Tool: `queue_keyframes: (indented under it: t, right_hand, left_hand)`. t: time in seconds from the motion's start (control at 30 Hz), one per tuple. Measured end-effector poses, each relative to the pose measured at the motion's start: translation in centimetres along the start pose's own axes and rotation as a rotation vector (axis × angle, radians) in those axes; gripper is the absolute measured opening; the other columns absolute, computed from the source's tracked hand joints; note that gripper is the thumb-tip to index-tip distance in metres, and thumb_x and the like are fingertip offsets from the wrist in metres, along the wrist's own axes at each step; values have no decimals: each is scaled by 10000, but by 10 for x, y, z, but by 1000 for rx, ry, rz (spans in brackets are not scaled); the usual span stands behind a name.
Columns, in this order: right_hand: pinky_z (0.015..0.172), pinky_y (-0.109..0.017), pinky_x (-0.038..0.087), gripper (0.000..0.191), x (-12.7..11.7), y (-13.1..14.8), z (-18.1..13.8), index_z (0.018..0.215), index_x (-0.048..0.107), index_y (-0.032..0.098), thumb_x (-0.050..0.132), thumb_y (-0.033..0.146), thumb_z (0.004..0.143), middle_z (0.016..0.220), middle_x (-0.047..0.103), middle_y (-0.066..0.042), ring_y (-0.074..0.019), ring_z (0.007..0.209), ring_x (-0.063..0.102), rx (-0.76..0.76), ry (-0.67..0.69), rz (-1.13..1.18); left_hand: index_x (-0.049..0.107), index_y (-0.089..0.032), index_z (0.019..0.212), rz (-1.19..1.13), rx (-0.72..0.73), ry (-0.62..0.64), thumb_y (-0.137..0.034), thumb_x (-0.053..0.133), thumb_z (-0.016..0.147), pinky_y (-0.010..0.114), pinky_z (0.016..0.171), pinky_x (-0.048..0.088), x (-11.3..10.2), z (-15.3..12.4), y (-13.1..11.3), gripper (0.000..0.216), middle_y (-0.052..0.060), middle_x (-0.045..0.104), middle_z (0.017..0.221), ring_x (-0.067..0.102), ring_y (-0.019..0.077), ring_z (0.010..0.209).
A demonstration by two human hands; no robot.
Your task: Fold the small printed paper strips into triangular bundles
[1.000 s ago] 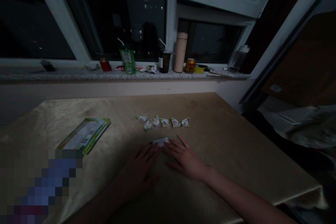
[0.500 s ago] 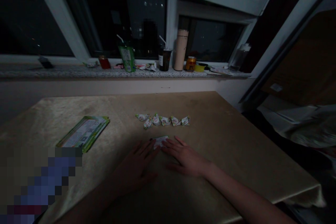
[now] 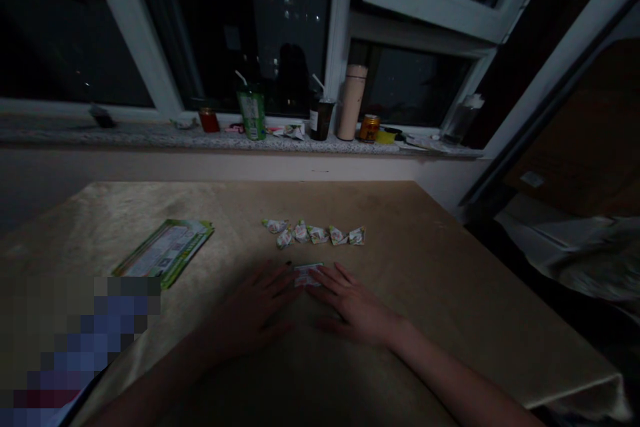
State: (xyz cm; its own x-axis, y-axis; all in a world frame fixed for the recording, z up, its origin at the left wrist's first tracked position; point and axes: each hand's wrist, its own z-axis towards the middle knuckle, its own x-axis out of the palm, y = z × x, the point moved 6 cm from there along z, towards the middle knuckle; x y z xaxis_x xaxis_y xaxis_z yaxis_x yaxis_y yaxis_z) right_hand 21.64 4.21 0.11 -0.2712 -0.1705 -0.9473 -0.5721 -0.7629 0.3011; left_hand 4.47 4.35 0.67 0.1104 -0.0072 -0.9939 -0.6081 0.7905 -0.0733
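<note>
A small folded paper piece lies on the tan table right in front of me. My left hand lies flat with fingers spread, its fingertips at the paper's left edge. My right hand also lies flat and open, fingertips pressing the paper's right side. Just beyond, a row of several small folded paper shapes sits on the table.
A stack of green-edged leaflets lies at the left. The window sill holds a green drink carton, a dark cup, a tall beige flask, a yellow can and a red jar. The table edge drops off at the right.
Both hands stay flat on the folded paper, sliding very slightly. The view has shifted a little to the right and down.
</note>
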Motion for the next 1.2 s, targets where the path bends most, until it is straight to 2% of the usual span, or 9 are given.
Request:
queue_keyframes:
  t: [0.23, 0.47, 0.63, 0.77, 0.93, 1.2]
  right_hand:
    - [1156, -480, 64, 579, -1, 3, 3, 1427, 322, 227, 438, 484, 921, 1482, 339, -71, -216, 1394, 224, -8, -13, 18]
    - [1152, -487, 41, 570, 3, 2, 1, 1449, 260, 238, 381, 474, 945, 1501, 294, -63, -202, 1397, 215, 2, 11, 40]
    - [1147, -502, 40, 567, 3, 2, 3, 1424, 321, 234, 373, 515, 935, 1495, 310, -63, -213, 1390, 234, 10, 4, 4]
    - [1149, -503, 30, 595, 3, 4, 5, 1411, 350, 219, 375, 553, 920, 1485, 333, -69, -228, 1381, 256, 2, -8, -26]
    - [1156, -491, 64, 578, 4, 5, 4, 1422, 331, 206, 411, 493, 926, 1488, 326, -72, -220, 1389, 236, -1, -35, -46]
    - [1152, -501, 128, 468, -3, 1, -4, 1338, 470, 191, 432, 425, 935, 1404, 459, -79, -230, 1361, 297, 74, -150, -85]
  left_hand:
    - [330, -245, 1434, 10, -42, -1, -511, 407, 930, 519, 1115, 117, 3, 0, -9, 575, 86, 367, 1467, 277, 284, 1362]
    - [222, -254, 1470, -48, -27, -13, -466, 441, 920, 505, 1116, 141, 4, -6, -4, 628, 78, 355, 1471, 323, 267, 1344]
    - [333, -287, 1430, -48, 8, -51, -466, 461, 921, 479, 1117, 174, 0, -6, 3, 554, 55, 422, 1435, 380, 261, 1314]
    - [374, -214, 1414, 10, -32, -62, -516, 459, 906, 470, 1104, 218, 3, -3, -4, 597, 91, 436, 1423, 369, 278, 1317]
    - [370, -208, 1414, 0, -57, -91, -462, 454, 915, 446, 1111, 224, 7, -1, -12, 566, 81, 451, 1413, 413, 255, 1289]
    - [303, -244, 1444, 12, -41, -78, -440, 424, 939, 461, 1116, 194, 8, -3, -10, 556, 61, 411, 1443, 369, 256, 1317]
